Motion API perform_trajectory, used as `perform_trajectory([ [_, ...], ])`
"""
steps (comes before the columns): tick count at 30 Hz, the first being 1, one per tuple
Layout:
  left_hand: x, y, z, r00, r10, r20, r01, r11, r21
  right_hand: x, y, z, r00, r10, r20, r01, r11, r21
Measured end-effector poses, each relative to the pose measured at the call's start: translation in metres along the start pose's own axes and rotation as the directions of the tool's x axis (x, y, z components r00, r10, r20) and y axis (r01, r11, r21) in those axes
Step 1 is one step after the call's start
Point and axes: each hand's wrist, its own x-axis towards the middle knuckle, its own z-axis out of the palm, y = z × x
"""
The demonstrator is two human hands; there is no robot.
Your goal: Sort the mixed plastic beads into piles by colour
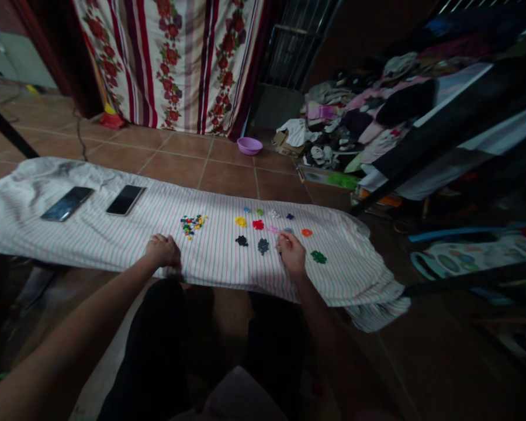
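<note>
My left hand rests near the front edge of the striped cloth, its fingers curled in closed; no object shows in it. To its upper right lies a mixed heap of tiny coloured pieces. My right hand is closed in a pinch over a pale grey pile, partly covering it; whatever the fingertips hold is too small to make out. Around it are small single-colour piles: pink, red, yellow, black, dark grey, orange and green.
Blue, lime, white and purple piles line the back. Two phones lie left on the striped cloth. A purple basin and heaped clothes stand beyond.
</note>
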Motion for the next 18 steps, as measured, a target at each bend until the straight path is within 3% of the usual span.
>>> perform_trajectory([
  [4,0.001,-0.001,0.002,1.000,0.011,0.000,-0.011,1.000,-0.005,-0.024,-0.030,0.063,0.957,-0.127,0.260,0.108,0.990,0.087],
  [9,0.001,0.000,0.002,1.000,-0.006,0.002,0.006,1.000,0.007,-0.051,-0.060,0.137,0.827,-0.201,0.525,0.187,0.979,0.081],
  [13,0.002,0.000,0.005,1.000,-0.002,-0.013,0.003,1.000,0.004,-0.057,-0.085,0.178,0.779,-0.158,0.607,0.229,0.973,-0.041],
  [18,0.005,-0.001,0.008,0.999,-0.010,-0.034,0.010,1.000,-0.007,-0.052,-0.107,0.205,0.755,-0.038,0.655,0.256,0.936,-0.242],
])
